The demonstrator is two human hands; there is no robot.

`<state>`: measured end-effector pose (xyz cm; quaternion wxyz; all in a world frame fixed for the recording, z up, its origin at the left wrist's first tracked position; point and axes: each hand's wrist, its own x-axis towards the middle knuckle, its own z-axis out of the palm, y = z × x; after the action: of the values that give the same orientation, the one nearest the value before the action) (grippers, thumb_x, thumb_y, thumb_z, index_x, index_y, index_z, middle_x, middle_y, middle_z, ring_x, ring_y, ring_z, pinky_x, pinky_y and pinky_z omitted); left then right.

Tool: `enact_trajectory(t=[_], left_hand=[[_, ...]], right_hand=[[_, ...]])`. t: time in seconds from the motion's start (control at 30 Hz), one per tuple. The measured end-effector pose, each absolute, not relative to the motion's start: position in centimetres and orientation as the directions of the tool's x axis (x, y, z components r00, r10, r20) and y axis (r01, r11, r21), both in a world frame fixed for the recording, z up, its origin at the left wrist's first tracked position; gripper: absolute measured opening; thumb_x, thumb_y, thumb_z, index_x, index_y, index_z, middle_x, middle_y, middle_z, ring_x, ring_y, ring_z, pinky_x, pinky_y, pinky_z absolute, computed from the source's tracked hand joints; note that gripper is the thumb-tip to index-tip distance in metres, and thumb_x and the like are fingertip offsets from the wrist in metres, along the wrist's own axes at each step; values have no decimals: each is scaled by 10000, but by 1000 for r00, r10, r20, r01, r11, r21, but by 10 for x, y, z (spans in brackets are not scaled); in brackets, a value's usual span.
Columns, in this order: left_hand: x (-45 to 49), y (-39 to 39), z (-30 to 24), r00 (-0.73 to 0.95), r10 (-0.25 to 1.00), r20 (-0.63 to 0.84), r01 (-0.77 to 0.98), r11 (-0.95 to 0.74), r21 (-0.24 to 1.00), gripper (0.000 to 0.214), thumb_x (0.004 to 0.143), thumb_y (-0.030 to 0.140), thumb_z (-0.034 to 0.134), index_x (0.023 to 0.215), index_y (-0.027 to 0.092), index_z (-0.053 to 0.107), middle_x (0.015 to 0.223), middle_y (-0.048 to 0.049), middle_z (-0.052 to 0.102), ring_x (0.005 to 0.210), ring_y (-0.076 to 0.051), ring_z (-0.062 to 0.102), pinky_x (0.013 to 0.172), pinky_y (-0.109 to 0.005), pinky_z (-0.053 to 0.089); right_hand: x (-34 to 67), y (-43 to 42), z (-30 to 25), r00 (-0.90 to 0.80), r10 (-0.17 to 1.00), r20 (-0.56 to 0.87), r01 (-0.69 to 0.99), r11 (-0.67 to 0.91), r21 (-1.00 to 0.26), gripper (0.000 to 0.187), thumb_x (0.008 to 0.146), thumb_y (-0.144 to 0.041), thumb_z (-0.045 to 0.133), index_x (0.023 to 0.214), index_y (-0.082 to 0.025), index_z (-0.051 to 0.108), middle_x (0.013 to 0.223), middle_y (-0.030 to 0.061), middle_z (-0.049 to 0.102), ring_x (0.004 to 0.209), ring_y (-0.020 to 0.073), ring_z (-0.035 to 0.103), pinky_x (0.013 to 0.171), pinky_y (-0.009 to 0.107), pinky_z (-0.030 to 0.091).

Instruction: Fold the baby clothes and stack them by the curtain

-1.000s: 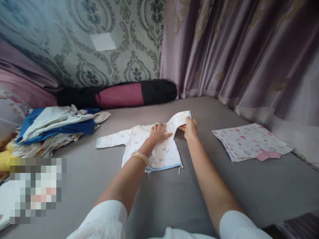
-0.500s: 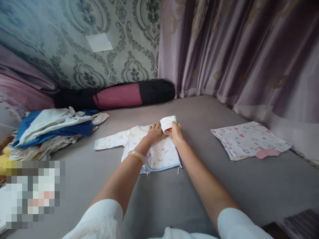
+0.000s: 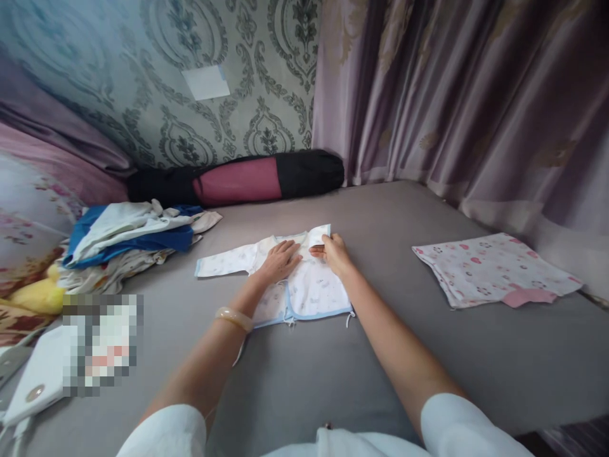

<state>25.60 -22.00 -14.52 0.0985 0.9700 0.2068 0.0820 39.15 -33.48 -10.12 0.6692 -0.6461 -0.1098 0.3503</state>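
Small white printed shirt [image 3: 318, 291], blue-trimmed, one: spread on the grey bed surface [image 3: 380, 393], taken here as the centre of the dial, ties hanging at its lower hem. One sleeve [image 3: 222, 262] of it, lying out straight at nine o'clock. Other sleeve [image 3: 320, 235], doubled back at one o'clock. My left hand [image 3: 280, 261]: palm down on the chest of the shirt, fingers extended and gripping nothing; pale bangle [image 3: 235, 318] on that wrist. My right hand [image 3: 334, 255]: fingers closed on the doubled-back sleeve. Folded pink-patterned garment [image 3: 490, 270], one: three o'clock, well apart. Heap of clothes [image 3: 130, 231], blue and white among them: ten o'clock. Long black-and-maroon roll [image 3: 242, 181]: eleven o'clock, along the wall. White object [image 3: 45, 374], partly masked by pixelation: eight o'clock.
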Motion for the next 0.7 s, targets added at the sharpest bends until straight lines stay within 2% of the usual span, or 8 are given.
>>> enact_trajectory(t=[0.2, 0.4, 0.57, 0.7], left_hand=[[249, -216, -158, 844, 384, 374, 264, -906, 332, 432, 939, 389, 457, 1274, 124, 524, 1286, -164, 603, 1238, -260, 536, 1063, -409, 421], [244, -219, -160, 790, 407, 458, 227, -889, 399, 500, 907, 358, 505, 1354, 148, 420, 1203, -164, 633, 1119, -266, 607, 976, -428, 479], [242, -224, -156, 787, 448, 425, 244, -857, 453, 625, 841, 237, 510, 1433, 141, 334, 1157, -146, 645, 1067, -252, 616, 932, -402, 490], [240, -227, -151, 790, 460, 405, 246, -844, 477, 723, 816, 201, 495, 1498, 167, 257, 1149, -116, 637, 1060, -227, 598, 926, -364, 479]], right_hand=[[384, -335, -99, 669, 678, -303, -324, -101, -941, 73, 941, -136, 434, 910, -189, 472, 607, -32, 623, 505, 113, 646, 519, 224, 553], [379, -336, -100, 614, 735, -288, -242, -172, -955, 58, 954, -176, 458, 916, -191, 499, 662, -17, 644, 596, 115, 674, 589, 224, 557], [376, -338, -112, 475, 859, -191, -34, -199, -979, 83, 930, -231, 528, 942, -178, 591, 971, 61, 706, 797, 126, 695, 717, 242, 558], [381, -334, -130, 404, 910, -92, 203, -187, -961, 183, 926, -220, 494, 1010, -174, 651, 1026, 74, 717, 926, 161, 688, 821, 289, 543]])
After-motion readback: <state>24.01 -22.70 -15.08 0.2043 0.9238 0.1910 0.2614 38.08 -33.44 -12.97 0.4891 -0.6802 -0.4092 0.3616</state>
